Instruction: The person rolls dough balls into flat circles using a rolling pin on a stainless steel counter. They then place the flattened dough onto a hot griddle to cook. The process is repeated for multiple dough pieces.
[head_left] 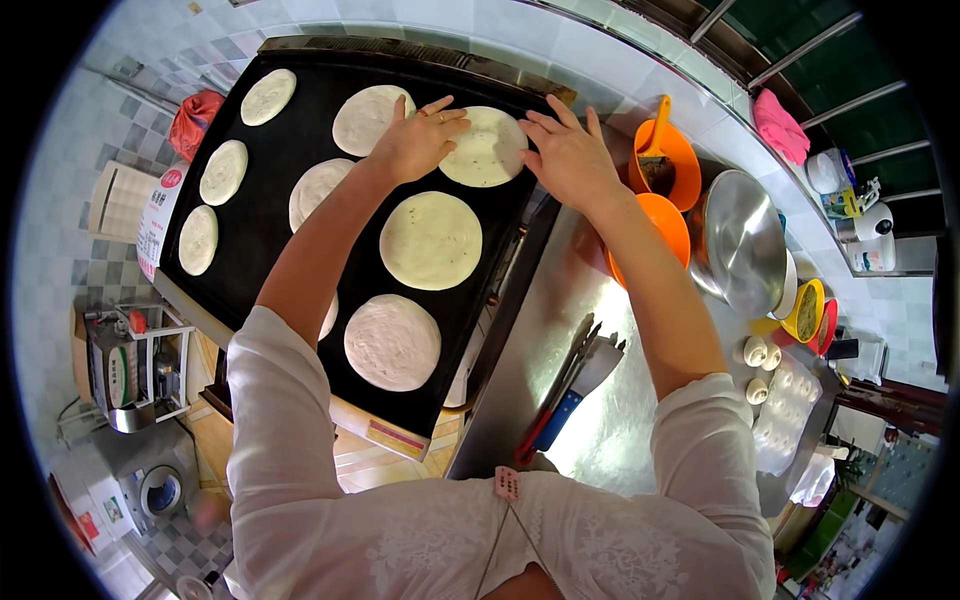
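Both my hands are at a pale, flat round of dough with dark specks, at the far right of a large black griddle. My left hand has its fingers spread over the dough's left edge. On the other side, my right hand reaches its spread fingertips to the right edge. Neither hand grips anything. Closer to me lie another speckled dough round and a thicker, plain one. Left of my left hand is a further round; my left forearm partly covers others.
Small dough rounds line the griddle's left side. On the steel counter lie red-handled tongs and a blue-handled scraper. Orange bowls, a steel basin and coiled dough pieces stand farther right.
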